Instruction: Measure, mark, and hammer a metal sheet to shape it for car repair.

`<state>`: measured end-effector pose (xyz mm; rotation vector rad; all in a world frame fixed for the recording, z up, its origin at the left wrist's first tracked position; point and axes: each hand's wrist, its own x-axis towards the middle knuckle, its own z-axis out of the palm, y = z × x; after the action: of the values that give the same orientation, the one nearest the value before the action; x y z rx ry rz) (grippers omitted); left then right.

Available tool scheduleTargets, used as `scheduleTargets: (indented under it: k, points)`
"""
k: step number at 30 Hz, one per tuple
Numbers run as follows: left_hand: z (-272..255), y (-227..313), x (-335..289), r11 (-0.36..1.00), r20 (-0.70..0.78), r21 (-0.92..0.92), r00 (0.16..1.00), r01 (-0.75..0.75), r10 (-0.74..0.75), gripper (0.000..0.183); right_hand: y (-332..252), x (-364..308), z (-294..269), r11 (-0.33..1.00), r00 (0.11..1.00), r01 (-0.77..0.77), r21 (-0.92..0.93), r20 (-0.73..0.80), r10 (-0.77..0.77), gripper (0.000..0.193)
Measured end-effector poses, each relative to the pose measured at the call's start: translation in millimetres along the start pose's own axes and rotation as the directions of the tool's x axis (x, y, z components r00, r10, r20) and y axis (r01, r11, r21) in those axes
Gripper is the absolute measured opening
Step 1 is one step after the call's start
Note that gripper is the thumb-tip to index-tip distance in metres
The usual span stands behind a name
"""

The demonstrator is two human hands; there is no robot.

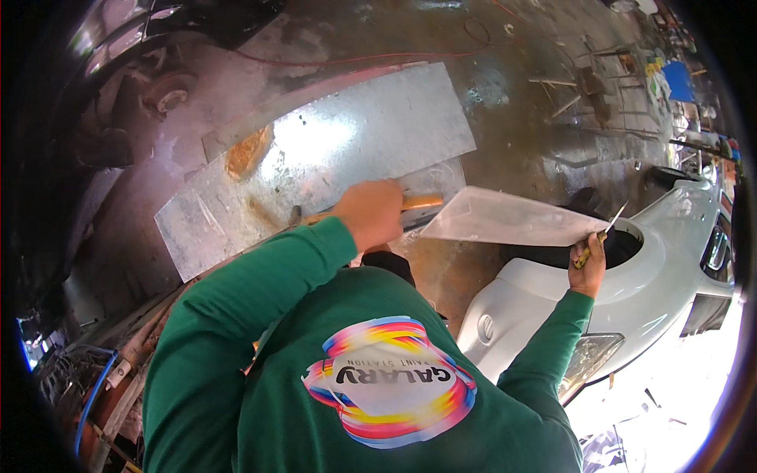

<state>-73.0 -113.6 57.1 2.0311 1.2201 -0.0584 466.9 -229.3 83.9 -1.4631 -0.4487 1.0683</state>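
My left hand [371,214] is closed round the wooden handle of a hammer [422,202]. Its small dark head shows on the other side of my fist, over a large flat sheet of grey metal [394,118]. Out to the right, my right hand [587,266] is closed on a yellow-handled tool [582,257] with a thin pointed shaft. The same hand pinches the narrow end of a smaller pale sheet [509,217], held up off the floor. Its wide end reaches toward the hammer's handle. Whether this sheet is metal or plastic I cannot tell.
A white car body [544,292] stands close on my right, its wheel arch near my right hand. A dark vehicle [102,150] is at the upper left. A red hose [339,61] crosses the floor; a blue hose [93,402] hangs at the lower left.
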Motion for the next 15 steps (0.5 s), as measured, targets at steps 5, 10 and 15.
scheduleTargets:
  k: [5,10,15]
  points:
    - [-80,-32,16,0.974,-0.246,0.071,0.950,0.214,-0.191,0.050,6,-10,25,0.990,0.993,-0.118,-0.074,-0.004,0.118,0.016]
    - [-151,-98,38,0.960,-0.191,0.146,0.959,0.237,-0.208,0.053,31,-9,110,0.934,0.965,-0.262,-0.243,-0.043,0.259,0.018]
    - [-125,-135,30,0.966,-0.255,0.147,0.952,0.212,-0.170,0.056,51,1,189,0.875,0.953,-0.211,-0.435,0.106,0.282,0.020]
